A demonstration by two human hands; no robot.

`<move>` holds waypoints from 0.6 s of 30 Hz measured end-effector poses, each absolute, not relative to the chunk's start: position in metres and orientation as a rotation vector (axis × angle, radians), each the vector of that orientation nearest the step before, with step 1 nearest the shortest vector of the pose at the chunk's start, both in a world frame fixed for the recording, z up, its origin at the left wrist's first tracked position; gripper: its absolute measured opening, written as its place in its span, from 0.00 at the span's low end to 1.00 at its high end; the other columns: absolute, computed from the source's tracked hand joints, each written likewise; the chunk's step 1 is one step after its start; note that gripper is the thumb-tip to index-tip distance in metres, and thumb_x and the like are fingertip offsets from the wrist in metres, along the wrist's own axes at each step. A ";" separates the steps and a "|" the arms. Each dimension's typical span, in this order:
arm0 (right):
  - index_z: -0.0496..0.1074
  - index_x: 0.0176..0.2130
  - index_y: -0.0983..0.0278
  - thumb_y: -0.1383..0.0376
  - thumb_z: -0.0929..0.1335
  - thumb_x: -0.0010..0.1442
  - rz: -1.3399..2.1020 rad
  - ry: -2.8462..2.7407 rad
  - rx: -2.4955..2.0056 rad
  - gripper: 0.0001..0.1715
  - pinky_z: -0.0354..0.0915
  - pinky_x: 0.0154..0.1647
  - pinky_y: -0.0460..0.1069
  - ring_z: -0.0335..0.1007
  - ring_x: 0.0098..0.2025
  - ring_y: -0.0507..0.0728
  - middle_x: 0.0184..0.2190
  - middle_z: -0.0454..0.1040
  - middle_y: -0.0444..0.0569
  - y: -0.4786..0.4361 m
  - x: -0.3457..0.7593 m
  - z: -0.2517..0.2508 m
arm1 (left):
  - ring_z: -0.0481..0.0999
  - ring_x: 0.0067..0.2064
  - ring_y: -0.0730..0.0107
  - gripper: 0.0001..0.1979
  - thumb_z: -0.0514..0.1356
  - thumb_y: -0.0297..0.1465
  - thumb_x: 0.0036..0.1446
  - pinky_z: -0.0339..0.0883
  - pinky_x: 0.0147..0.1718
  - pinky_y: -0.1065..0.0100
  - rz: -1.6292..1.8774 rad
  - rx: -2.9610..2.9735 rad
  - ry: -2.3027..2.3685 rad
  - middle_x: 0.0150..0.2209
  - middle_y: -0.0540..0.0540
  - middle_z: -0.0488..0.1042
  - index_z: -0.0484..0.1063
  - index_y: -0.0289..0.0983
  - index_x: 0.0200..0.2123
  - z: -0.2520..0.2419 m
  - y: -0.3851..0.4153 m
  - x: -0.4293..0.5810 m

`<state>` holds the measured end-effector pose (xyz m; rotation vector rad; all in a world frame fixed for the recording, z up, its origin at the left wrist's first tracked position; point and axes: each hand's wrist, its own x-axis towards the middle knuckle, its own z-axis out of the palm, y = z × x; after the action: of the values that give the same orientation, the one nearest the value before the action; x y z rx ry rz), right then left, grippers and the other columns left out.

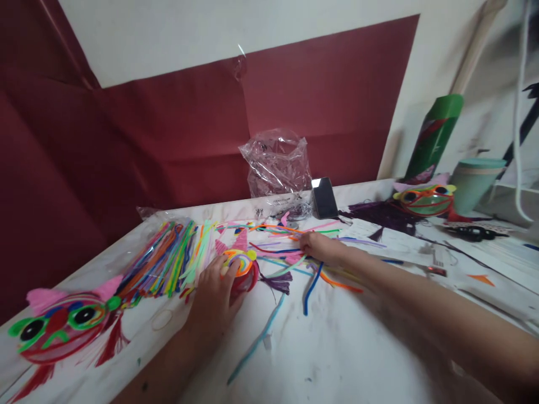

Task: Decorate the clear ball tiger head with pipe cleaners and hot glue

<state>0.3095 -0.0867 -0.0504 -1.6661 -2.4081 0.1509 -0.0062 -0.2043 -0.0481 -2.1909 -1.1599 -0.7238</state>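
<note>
**A:** Item one?
**B:** Small red round piece (241, 268) with a striped pipe-cleaner coil on top, on the table (357, 348), centre-left. The left hand (214, 294) has its grip closed round the piece from the near side.

**A:** Other hand?
**B:** The right hand (322, 248) is among the loose pipe cleaners (278, 249), just right of the piece. Its grip is blurred, so I cannot tell whether it pinches one.

**A:** Handling note?
**B:** A judgement: keep the piece steady and lift one stem clear of the tangle, not a clump.

**A:** Surroundings?
**B:** Bundled pipe cleaners (168, 258) to the left, finished mask (59, 328) near-left, second mask (425, 200) far right. Plastic bag (278, 165) and phone (324, 197) at the back.

**A:** Unclear?
**B:** The fingers hide the piece's near side, and the frame edge cuts off the near-left mask.
</note>
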 end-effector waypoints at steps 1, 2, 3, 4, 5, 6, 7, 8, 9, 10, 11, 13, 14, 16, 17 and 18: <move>0.78 0.37 0.64 0.71 0.65 0.56 0.145 -2.392 -1.694 0.12 0.63 0.39 0.45 0.74 0.39 0.56 0.38 0.79 0.50 -0.087 0.313 -0.051 | 0.63 0.57 0.49 0.28 0.59 0.33 0.54 0.64 0.50 0.52 -0.725 -2.189 -1.162 0.56 0.33 0.62 0.58 0.37 0.57 -0.049 -0.204 -0.006; 0.77 0.38 0.65 0.70 0.64 0.58 0.138 -2.374 -1.727 0.13 0.64 0.40 0.45 0.74 0.40 0.56 0.40 0.79 0.51 -0.087 0.315 -0.051 | 0.63 0.57 0.49 0.27 0.59 0.33 0.54 0.63 0.50 0.52 -0.725 -2.191 -1.166 0.56 0.33 0.62 0.58 0.38 0.57 -0.049 -0.204 -0.005; 0.76 0.40 0.66 0.69 0.64 0.60 0.131 -2.364 -1.758 0.12 0.64 0.41 0.46 0.74 0.41 0.56 0.41 0.78 0.51 -0.085 0.316 -0.050 | 0.63 0.57 0.49 0.27 0.59 0.33 0.54 0.63 0.50 0.51 -0.723 -2.193 -1.175 0.56 0.33 0.62 0.58 0.38 0.57 -0.049 -0.204 -0.005; 0.75 0.42 0.67 0.67 0.63 0.63 0.127 -2.362 -1.788 0.12 0.65 0.43 0.48 0.73 0.42 0.56 0.42 0.77 0.52 -0.082 0.316 -0.049 | 0.63 0.57 0.49 0.26 0.59 0.33 0.54 0.63 0.51 0.51 -0.721 -2.194 -1.187 0.56 0.33 0.62 0.58 0.38 0.57 -0.050 -0.205 -0.004; 0.74 0.43 0.66 0.64 0.64 0.64 0.125 -2.372 -1.812 0.12 0.66 0.44 0.50 0.73 0.42 0.56 0.43 0.76 0.51 -0.079 0.314 -0.047 | 0.63 0.58 0.49 0.27 0.59 0.33 0.54 0.63 0.51 0.51 -0.715 -2.198 -1.195 0.56 0.33 0.62 0.58 0.38 0.57 -0.050 -0.205 -0.004; 0.72 0.45 0.66 0.62 0.64 0.64 0.123 -2.388 -1.834 0.13 0.68 0.45 0.52 0.72 0.43 0.56 0.44 0.75 0.51 -0.075 0.311 -0.046 | 0.63 0.58 0.49 0.27 0.59 0.33 0.54 0.63 0.51 0.51 -0.713 -2.200 -1.198 0.56 0.33 0.62 0.58 0.38 0.57 -0.050 -0.205 -0.004; 0.71 0.46 0.65 0.60 0.65 0.64 0.115 -2.404 -1.856 0.14 0.68 0.45 0.54 0.71 0.44 0.56 0.46 0.73 0.50 -0.071 0.306 -0.044 | 0.63 0.58 0.49 0.27 0.59 0.33 0.54 0.63 0.51 0.52 -0.710 -2.202 -1.197 0.56 0.33 0.62 0.57 0.38 0.57 -0.050 -0.205 -0.005; 0.70 0.48 0.64 0.59 0.66 0.63 0.098 -2.415 -1.878 0.15 0.69 0.45 0.55 0.71 0.45 0.56 0.48 0.72 0.51 -0.068 0.300 -0.043 | 0.63 0.57 0.50 0.27 0.59 0.33 0.54 0.63 0.50 0.52 -0.709 -2.201 -1.190 0.55 0.34 0.62 0.57 0.38 0.57 -0.050 -0.205 -0.005; 0.69 0.50 0.64 0.59 0.66 0.63 0.070 -2.418 -1.901 0.17 0.69 0.45 0.56 0.70 0.46 0.57 0.49 0.70 0.51 -0.065 0.294 -0.043 | 0.64 0.57 0.50 0.27 0.59 0.34 0.54 0.64 0.50 0.52 -0.711 -2.198 -1.181 0.55 0.34 0.62 0.57 0.38 0.57 -0.049 -0.205 -0.006; 0.68 0.51 0.64 0.60 0.66 0.63 0.039 -2.417 -1.925 0.18 0.69 0.45 0.56 0.70 0.47 0.57 0.50 0.69 0.52 -0.063 0.287 -0.042 | 0.64 0.57 0.50 0.27 0.58 0.34 0.55 0.64 0.50 0.52 -0.714 -2.196 -1.166 0.55 0.34 0.63 0.57 0.38 0.57 -0.049 -0.205 -0.006; 0.67 0.51 0.65 0.60 0.66 0.63 0.005 -2.412 -1.946 0.19 0.69 0.46 0.57 0.70 0.47 0.58 0.51 0.69 0.53 -0.060 0.281 -0.041 | 0.64 0.57 0.50 0.26 0.58 0.35 0.55 0.64 0.50 0.52 -0.719 -2.193 -1.156 0.55 0.34 0.63 0.58 0.38 0.57 -0.049 -0.204 -0.007; 0.67 0.52 0.65 0.60 0.66 0.63 -0.047 -2.406 -1.973 0.19 0.69 0.46 0.58 0.70 0.47 0.58 0.51 0.69 0.53 -0.056 0.271 -0.040 | 0.64 0.57 0.50 0.25 0.57 0.35 0.56 0.64 0.50 0.51 -0.730 -2.189 -1.152 0.55 0.33 0.63 0.58 0.38 0.57 -0.049 -0.202 -0.008; 0.67 0.52 0.65 0.60 0.66 0.63 -0.065 -2.405 -1.982 0.19 0.69 0.46 0.58 0.70 0.47 0.58 0.51 0.69 0.53 -0.054 0.268 -0.039 | 0.64 0.57 0.49 0.25 0.56 0.36 0.57 0.64 0.49 0.51 -0.739 -2.189 -1.149 0.54 0.33 0.64 0.59 0.38 0.57 -0.049 -0.201 -0.008; 0.67 0.52 0.65 0.60 0.66 0.63 -0.081 -2.402 -2.008 0.20 0.69 0.46 0.58 0.70 0.47 0.58 0.51 0.69 0.53 -0.049 0.265 -0.037 | 0.65 0.56 0.48 0.24 0.56 0.37 0.57 0.64 0.49 0.51 -0.760 -2.193 -1.130 0.54 0.32 0.64 0.60 0.37 0.56 -0.050 -0.198 -0.010; 0.67 0.52 0.66 0.60 0.66 0.63 -0.085 -2.401 -2.019 0.20 0.69 0.46 0.58 0.70 0.47 0.58 0.50 0.69 0.53 -0.047 0.265 -0.035 | 0.65 0.55 0.48 0.24 0.55 0.37 0.57 0.64 0.49 0.50 -0.768 -2.197 -1.118 0.53 0.32 0.65 0.60 0.36 0.56 -0.050 -0.197 -0.010; 0.67 0.52 0.66 0.60 0.66 0.63 -0.089 -2.402 -2.028 0.20 0.69 0.45 0.58 0.70 0.47 0.58 0.50 0.69 0.53 -0.045 0.265 -0.034 | 0.66 0.55 0.47 0.24 0.55 0.38 0.57 0.64 0.48 0.50 -0.775 -2.198 -1.099 0.53 0.32 0.65 0.61 0.36 0.55 -0.050 -0.195 -0.011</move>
<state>0.2649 -0.0450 -0.0340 -2.0283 -2.4024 -0.0886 -0.0112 -0.1951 -0.0504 -2.1979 -1.0989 -0.7749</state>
